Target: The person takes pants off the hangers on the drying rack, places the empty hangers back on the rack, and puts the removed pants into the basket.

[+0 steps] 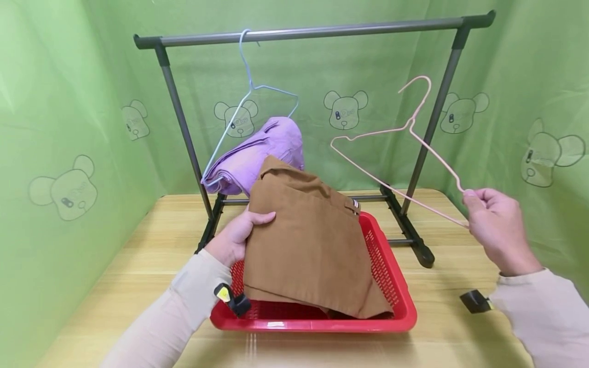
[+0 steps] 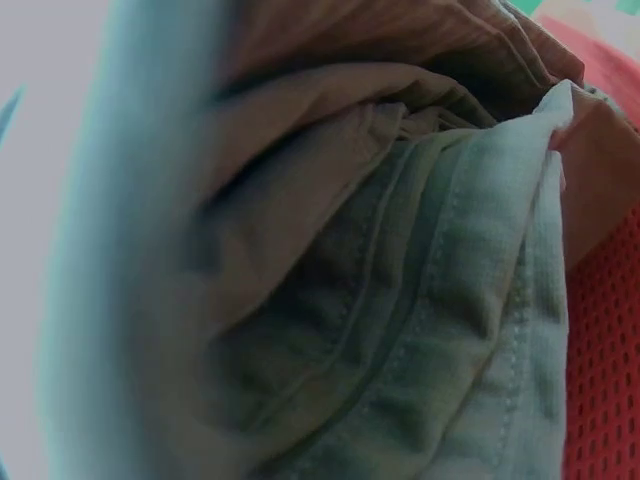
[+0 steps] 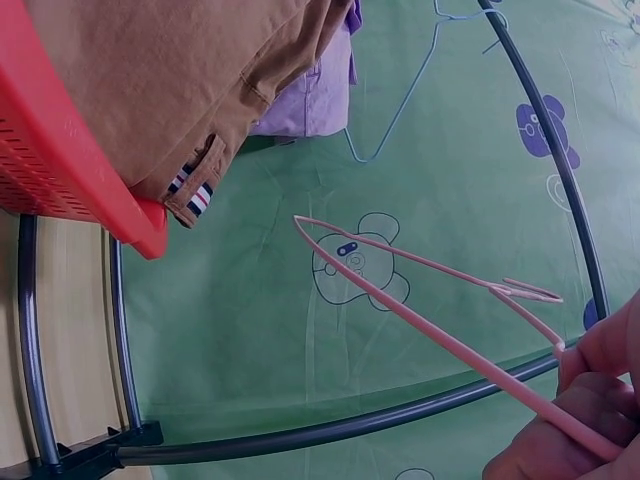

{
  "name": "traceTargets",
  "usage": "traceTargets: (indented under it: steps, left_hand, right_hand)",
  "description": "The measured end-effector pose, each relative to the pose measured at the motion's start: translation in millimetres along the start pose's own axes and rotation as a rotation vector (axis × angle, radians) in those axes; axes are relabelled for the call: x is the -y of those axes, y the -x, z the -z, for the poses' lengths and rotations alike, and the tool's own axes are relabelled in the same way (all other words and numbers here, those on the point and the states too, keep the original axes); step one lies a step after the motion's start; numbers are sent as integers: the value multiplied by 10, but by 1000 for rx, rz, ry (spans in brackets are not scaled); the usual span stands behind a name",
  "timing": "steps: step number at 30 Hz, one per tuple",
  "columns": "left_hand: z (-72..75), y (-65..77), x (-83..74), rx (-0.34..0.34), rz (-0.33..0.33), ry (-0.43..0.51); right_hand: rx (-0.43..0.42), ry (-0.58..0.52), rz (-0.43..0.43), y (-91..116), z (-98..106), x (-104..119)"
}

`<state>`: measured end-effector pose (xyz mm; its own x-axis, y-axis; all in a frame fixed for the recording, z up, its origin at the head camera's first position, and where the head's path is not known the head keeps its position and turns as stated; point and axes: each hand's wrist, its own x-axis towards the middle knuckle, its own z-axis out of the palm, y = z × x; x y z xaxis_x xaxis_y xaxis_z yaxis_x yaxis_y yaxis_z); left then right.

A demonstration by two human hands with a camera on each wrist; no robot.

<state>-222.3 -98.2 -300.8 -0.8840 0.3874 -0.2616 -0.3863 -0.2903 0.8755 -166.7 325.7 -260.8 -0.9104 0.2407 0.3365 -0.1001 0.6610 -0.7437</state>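
L hand [image 1: 239,230] pinches the folded brown cloth garment w/ striped tab [image 1: 308,245] at its L edge, thumb on top, over the red perforated plastic basket [image 1: 407,312]; can't tell if the underside touches it. R hand [image 1: 499,225] pinches the thin pink wire hanger [image 1: 411,121] by one corner, apart from the cloth. Step in hand, prob.: pairing garment w/ hanger; next move calls for bringing both together, cloth opened for the bar.

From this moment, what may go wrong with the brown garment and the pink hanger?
The brown garment, gripped at one side by the left hand, might slip or unfold into the red basket. The pink hanger, held at one corner by the right hand, might swing against the rack.
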Motion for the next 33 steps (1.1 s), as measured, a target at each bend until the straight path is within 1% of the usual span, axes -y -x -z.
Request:
traceTargets:
  steps: [4,12,16,27,30,33]
  left_hand:
    - [-1,10,-6,-7,-3,2]
    - [21,14,-15,1,-49,3]
    - [35,10,-10,0,-61,8]
    - [71,37,2,-8,-71,-28]
    - [79,48,6,-10,-62,-34]
    - [89,65,5,-31,-45,-47]
  right_hand:
    - [-5,-3,1,0,-1,-2]
    - [0,3,-1,0,6,2]
    - [2,11,2,0,2,10]
    - [3,-10,12,-17,0,28]
    - [3,-1,13,-13,0,34]
    - [7,-1,10,-10,0,41]
